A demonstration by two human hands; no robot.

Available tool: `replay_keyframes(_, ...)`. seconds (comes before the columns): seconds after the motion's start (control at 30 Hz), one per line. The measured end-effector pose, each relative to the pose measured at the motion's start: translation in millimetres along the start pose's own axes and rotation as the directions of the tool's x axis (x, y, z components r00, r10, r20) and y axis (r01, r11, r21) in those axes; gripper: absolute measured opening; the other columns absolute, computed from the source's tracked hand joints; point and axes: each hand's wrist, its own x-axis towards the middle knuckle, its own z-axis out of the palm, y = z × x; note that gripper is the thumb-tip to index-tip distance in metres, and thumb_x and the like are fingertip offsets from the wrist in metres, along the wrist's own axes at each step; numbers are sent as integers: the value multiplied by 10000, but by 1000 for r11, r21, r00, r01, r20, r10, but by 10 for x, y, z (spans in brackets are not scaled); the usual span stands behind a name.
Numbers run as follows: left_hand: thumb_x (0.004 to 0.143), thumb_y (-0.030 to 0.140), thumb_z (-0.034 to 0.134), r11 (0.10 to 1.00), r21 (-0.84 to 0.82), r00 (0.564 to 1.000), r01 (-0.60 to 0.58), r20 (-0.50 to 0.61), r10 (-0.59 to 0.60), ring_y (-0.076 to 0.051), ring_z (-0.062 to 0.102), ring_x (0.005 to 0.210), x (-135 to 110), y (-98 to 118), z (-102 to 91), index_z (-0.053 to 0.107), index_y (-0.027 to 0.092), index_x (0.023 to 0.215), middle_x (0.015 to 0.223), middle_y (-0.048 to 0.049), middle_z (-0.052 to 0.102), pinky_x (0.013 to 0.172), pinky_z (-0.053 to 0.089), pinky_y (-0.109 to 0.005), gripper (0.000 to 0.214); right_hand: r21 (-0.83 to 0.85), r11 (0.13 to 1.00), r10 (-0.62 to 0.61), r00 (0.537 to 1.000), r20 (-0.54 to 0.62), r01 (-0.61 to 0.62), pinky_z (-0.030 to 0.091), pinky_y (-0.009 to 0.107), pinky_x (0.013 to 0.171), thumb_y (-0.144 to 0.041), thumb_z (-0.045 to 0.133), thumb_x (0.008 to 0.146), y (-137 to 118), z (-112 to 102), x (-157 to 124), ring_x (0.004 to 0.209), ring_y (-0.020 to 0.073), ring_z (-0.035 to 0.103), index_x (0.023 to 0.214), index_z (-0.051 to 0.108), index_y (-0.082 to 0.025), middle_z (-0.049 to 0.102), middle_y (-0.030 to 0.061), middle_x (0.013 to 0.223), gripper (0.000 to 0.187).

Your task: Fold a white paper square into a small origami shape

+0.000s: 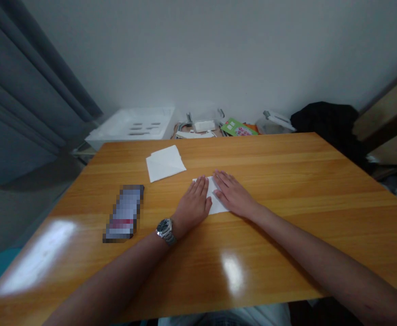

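White paper (216, 204) on the wooden table (307, 181), left hand (193, 201) and right hand (235, 194) laid flat upon it, palms down, fingers extended and unclenched, other white sheets (165, 164) lying farther away, phone (124, 213) at the left.

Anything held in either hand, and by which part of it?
Nothing is gripped. The left hand lies flat over the left side of the small white sheet, the right hand over its right side.
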Motion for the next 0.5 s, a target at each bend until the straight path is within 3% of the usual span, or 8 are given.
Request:
replay_keyframes(0.13,1045,320,344,1000,-20,1000,-5,5,5,-304,290,1538,2,8,-22,373,-30,1520,1600,-245,364,1274,267,-485,590,-9,1000,0,998,70,1,220,524,1270,-452,315,1077,3,68,-65,1548,272,282,1603,327,-147,333,152,1652,609)
replay_keyframes(0.33,1053,408,354,1000,10,1000,18,12,-18,-309,278,1543,-15,-21,-35,358,17,1550,1623,-221,333,1277,237,-507,633,-43,999,20,994,103,-16,203,511,1277,-504,297,1071,-38,1,-71,1551,275,271,1610,311,-143,304,129,1663,649)
replay_keyframes(0.5,1039,492,373,998,38,998,56,29,-57,-323,254,1550,-32,-55,-47,327,-38,1548,1625,-260,301,1279,231,-494,736,-49,996,75,991,111,-70,195,485,1283,-524,267,1068,24,-22,-121,1559,252,246,1618,285,-124,274,135,1670,679)
